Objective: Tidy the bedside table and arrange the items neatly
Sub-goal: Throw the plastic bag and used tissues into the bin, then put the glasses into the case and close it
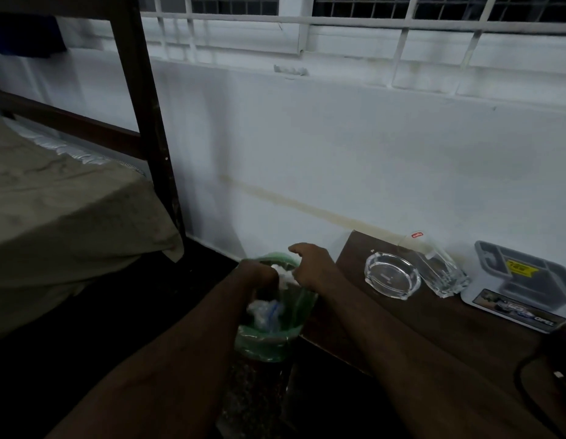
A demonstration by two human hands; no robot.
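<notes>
Both my hands hover over a small bin lined with a green bag [269, 340], which stands on the floor left of the dark wooden bedside table [433, 331]. My left hand [259, 275] is curled over the bin's mouth, fingers closed around crumpled white tissue [284, 274]. My right hand [310, 264] is beside it with fingers spread, touching the same white wad. More white and blue rubbish [265, 308] lies inside the bin. On the table stand a clear glass ashtray [391, 275], a clear glass tumbler [433, 267] and a grey box [519, 286].
A bunk bed with a dark wooden post [148, 122] and an olive sheet [63, 210] fills the left. The white wall [338, 153] runs behind the table under a barred window. A black cable [529, 372] curls at the table's right end.
</notes>
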